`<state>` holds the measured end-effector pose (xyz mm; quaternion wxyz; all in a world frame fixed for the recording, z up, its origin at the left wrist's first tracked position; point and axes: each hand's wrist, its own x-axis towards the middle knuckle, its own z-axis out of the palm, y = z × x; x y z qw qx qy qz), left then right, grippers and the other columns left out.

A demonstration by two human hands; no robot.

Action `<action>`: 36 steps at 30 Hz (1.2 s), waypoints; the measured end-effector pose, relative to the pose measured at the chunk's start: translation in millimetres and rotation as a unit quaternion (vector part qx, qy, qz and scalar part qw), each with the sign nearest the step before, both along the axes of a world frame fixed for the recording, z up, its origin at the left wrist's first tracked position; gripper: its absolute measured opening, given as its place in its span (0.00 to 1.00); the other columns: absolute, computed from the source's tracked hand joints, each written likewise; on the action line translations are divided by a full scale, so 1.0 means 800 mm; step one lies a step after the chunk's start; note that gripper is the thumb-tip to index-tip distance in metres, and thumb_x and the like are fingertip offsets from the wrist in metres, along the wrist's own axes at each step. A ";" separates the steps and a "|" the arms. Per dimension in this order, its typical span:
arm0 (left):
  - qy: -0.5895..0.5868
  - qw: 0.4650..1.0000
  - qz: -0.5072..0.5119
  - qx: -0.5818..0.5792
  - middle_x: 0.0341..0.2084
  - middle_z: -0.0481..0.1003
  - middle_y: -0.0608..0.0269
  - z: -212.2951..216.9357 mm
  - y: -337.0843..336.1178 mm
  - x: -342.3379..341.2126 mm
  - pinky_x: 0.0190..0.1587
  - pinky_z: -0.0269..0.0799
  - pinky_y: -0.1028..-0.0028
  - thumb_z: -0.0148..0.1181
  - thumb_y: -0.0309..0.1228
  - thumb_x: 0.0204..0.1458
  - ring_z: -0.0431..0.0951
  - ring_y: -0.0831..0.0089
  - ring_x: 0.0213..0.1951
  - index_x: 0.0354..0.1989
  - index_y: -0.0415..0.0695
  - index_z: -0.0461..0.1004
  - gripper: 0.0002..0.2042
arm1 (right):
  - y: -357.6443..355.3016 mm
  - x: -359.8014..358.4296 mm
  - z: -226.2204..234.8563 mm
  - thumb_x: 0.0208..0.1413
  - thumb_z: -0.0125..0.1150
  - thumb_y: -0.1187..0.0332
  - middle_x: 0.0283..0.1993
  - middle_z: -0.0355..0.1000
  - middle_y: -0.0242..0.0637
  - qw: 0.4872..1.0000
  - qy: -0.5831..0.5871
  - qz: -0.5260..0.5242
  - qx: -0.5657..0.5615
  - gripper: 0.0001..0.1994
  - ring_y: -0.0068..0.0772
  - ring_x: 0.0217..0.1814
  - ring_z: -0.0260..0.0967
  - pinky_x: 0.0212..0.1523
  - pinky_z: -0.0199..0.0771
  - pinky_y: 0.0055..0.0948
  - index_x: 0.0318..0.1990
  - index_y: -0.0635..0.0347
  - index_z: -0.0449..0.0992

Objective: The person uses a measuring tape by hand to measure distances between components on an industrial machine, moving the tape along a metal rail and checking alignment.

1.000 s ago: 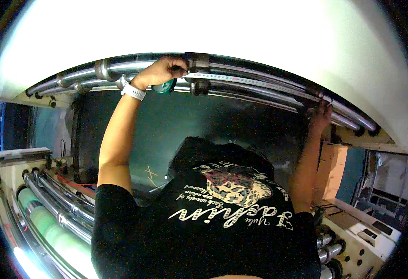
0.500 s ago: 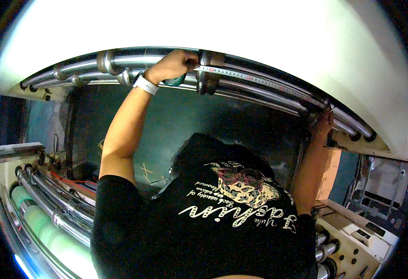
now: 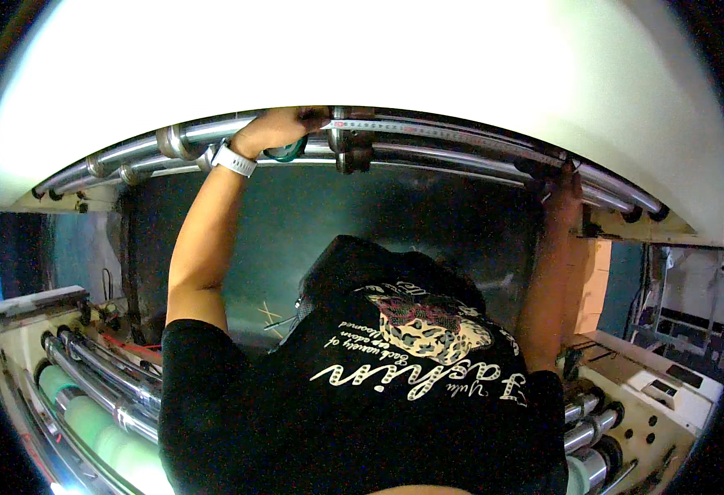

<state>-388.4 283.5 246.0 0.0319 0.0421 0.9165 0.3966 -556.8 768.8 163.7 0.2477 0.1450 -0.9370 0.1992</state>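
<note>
Left hand (image 3: 278, 130) half hiding tape case (image 3: 286, 151), right hand (image 3: 566, 183) fingertips hidden behind rollers (image 3: 461, 153)

A single head-worn fisheye view is given, aimed down the person's own front, so the black shirt (image 3: 362, 396) fills the near lower middle. Both raised arms are seen reaching to the far metal rollers (image 3: 461, 157), which bend along the upper rim. More rollers (image 3: 98, 388) are caught near left and right. No second view is supplied.
</note>
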 end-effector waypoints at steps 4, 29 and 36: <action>0.000 1.000 0.019 -0.011 0.31 0.73 0.60 0.018 0.016 0.001 0.40 0.65 0.73 0.51 0.26 0.47 0.71 0.71 0.35 0.38 0.39 0.69 0.09 | -0.002 -0.001 -0.021 0.52 0.50 0.61 0.29 0.68 0.33 0.960 -0.075 0.031 -0.269 0.16 0.22 0.24 0.62 0.19 0.61 0.21 0.45 0.61 0.67; 0.046 0.996 0.013 -0.074 0.27 0.71 0.56 0.000 0.010 -0.003 0.37 0.66 0.72 0.52 0.28 0.46 0.71 0.69 0.32 0.33 0.38 0.69 0.08 | 0.019 0.015 -0.097 0.52 0.48 0.59 0.31 0.67 0.35 0.971 -0.024 0.011 -0.238 0.14 0.30 0.28 0.62 0.28 0.64 0.27 0.38 0.60 0.68; 0.011 0.997 0.043 -0.069 0.27 0.71 0.57 0.002 0.012 -0.001 0.37 0.65 0.72 0.52 0.28 0.47 0.71 0.69 0.31 0.34 0.38 0.69 0.08 | -0.099 0.050 -0.053 0.49 0.51 0.49 0.20 0.59 0.26 0.582 -0.295 0.029 -0.757 0.16 0.19 0.20 0.54 0.17 0.52 0.21 0.29 0.53 0.66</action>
